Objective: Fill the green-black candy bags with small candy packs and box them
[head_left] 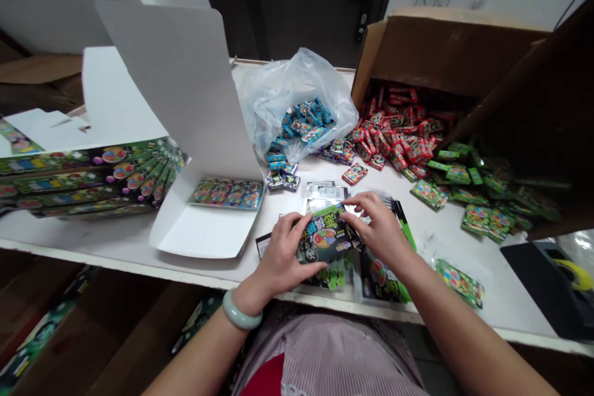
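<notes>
Over white table [445, 266] | left hand [281, 253], right hand [375, 229] | holding black-green packet [325, 238]

The packet [325, 234] is black and green with a multicoloured circle; spilled packs [394, 136] are red.

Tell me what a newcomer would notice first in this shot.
The eye goes first to the heap of red packets spilling from a brown cardboard box at the far right of the white table. Nearer, at the table's front edge, the left hand and right hand grip a dark green printed packet. A pale jade bangle circles the left wrist.
</notes>
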The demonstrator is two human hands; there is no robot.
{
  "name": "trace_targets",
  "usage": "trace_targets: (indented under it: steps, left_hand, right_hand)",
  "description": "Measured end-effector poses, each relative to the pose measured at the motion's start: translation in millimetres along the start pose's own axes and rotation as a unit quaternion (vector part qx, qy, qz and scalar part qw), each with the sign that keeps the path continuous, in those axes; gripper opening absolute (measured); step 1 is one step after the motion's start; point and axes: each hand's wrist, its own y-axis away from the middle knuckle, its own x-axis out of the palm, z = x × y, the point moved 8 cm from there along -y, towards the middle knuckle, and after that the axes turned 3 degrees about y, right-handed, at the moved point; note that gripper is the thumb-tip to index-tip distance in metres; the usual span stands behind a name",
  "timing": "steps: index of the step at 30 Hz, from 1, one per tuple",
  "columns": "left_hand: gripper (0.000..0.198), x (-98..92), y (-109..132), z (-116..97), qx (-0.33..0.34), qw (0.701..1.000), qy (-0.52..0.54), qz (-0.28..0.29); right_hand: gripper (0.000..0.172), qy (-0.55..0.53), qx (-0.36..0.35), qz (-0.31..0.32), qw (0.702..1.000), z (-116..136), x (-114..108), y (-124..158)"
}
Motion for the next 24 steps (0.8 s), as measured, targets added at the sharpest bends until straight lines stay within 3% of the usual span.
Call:
trace_targets:
  steps: [2, 7, 11, 13, 15, 18, 21, 24]
  left_hand:
    - [0.095, -2.8, 2.2, 4.2, -0.026, 0.999, 0.012, -0.015]
    - [0.096, -13.7, 8.5, 15.8, -0.066, 0.994, 0.042, -0.074]
    - [0.096, -24.0, 10.8, 22.6, -0.074, 0.992, 0.061, -0.086]
    - [0.094, -31.6, 12.6, 24.6, -0.080, 0.989, 0.082, -0.089]
    - [0.092, -38.6, 15.1, 22.9, -0.076, 0.988, 0.103, -0.091]
    - [0.091, -44.6, 20.2, 17.8, -0.069, 0.985, 0.119, -0.102]
    - [0.090, -43.7, 26.4, 19.2, -0.083, 0.984, 0.116, -0.106]
    - [0.089, -40.8, 32.1, 26.4, -0.101, 0.984, 0.110, -0.093]
  right_hand:
    - [0.024, 0.013, -0.026, 0.000, 1.000, 8.6, 6.6, -0.2]
    - [0.034, -0.031, -0.007, 0.027, 0.999, 16.2, 21.1, -2.9]
    - [0.038, -0.113, -0.035, 0.215, 0.969, 27.4, 40.6, -18.7]
    - [0.041, -0.151, -0.009, 0.217, 0.964, 24.0, 42.6, -47.1]
    - [0.040, -0.142, 0.052, 0.131, 0.980, 12.7, 47.5, -89.3]
    - [0.030, -0.073, 0.148, 0.142, 0.976, 2.8, 100.8, -146.6]
    - [0.036, -0.058, 0.190, 0.135, 0.971, 6.5, 150.2, -192.5]
    - [0.033, -0.072, 0.221, 0.148, 0.961, 2.8, 171.1, -208.8]
